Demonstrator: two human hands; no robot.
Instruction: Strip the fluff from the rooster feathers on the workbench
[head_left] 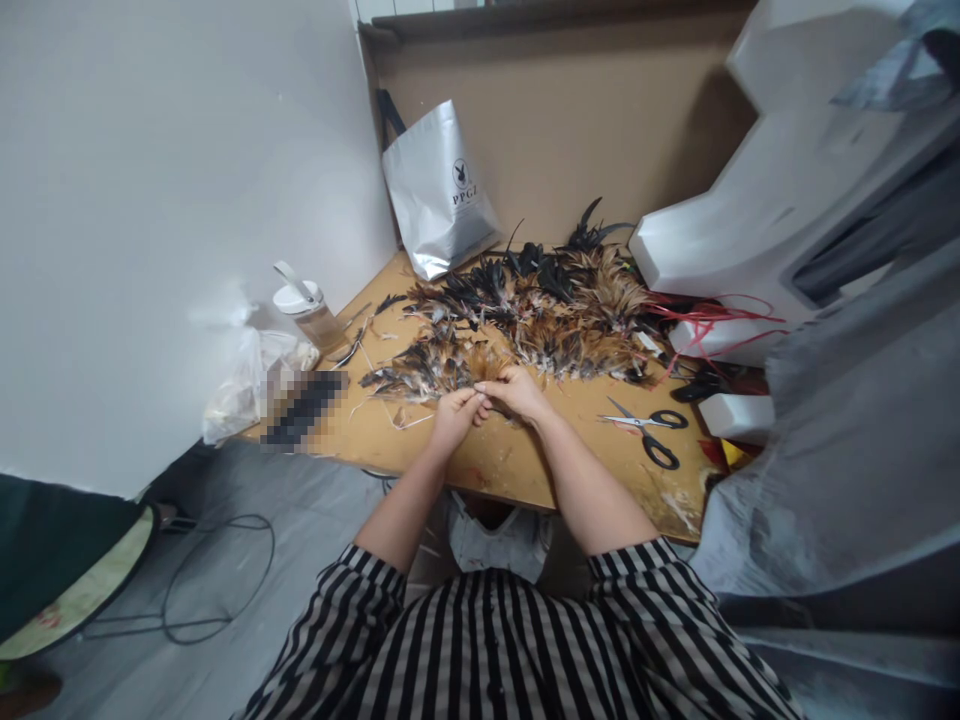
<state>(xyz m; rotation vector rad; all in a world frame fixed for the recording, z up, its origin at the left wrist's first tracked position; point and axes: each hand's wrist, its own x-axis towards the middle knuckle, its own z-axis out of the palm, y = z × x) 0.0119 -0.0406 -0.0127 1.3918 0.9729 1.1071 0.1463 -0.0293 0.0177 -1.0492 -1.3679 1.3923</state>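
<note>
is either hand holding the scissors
No, the scissors lie on the table, apart from both the left hand and the right hand, which meet beside the feathers.

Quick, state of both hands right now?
Left hand: closed, fingers curled; whether it holds anything can't be told.
Right hand: closed in a pinch at the tawny feathers; exact hold hidden.

Blocked at back edge of table (pixel 506 468) by feathers (pixel 577 345) and bag (pixel 435 195); passable toward front, between right forearm (pixel 583 478) and scissors (pixel 651 432).

Head-worn view; faces forward and down
</note>
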